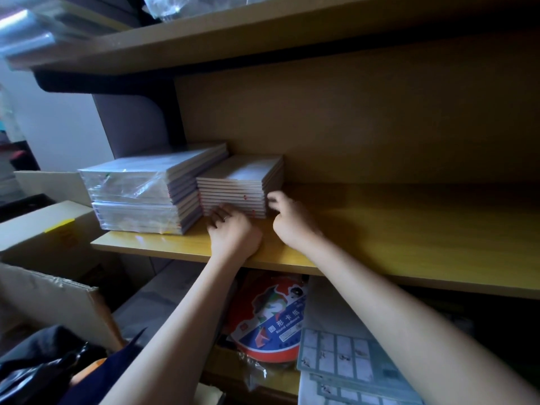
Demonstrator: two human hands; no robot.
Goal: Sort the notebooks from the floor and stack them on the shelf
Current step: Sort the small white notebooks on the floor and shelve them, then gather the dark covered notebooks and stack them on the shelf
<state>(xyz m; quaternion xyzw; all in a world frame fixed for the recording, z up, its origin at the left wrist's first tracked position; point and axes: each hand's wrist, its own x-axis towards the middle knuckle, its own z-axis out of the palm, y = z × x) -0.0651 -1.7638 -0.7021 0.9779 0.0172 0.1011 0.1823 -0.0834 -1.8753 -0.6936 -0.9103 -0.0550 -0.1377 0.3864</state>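
Notebook stack [238, 185]: loose thin books lying flat on the shelf [409, 229], just beside the wrapped packs [140, 194].
Handling: we judge it heavy as a block and its covers prone to sliding; we'd hold it low, at both ends.
Left grip [233, 229]: fingers spread against the lower front edge, clasping nothing.
Right grip [289, 217]: fingers bent at the right corner; we cannot tell whether they pinch.

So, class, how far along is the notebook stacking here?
Done: a plastic-wrapped stack and a loose stack sit adjacent on the shelf. In hand: the left hand and right hand are at the loose stack's front and right corner. Left: cannot tell; no unshelved notebooks are in view.
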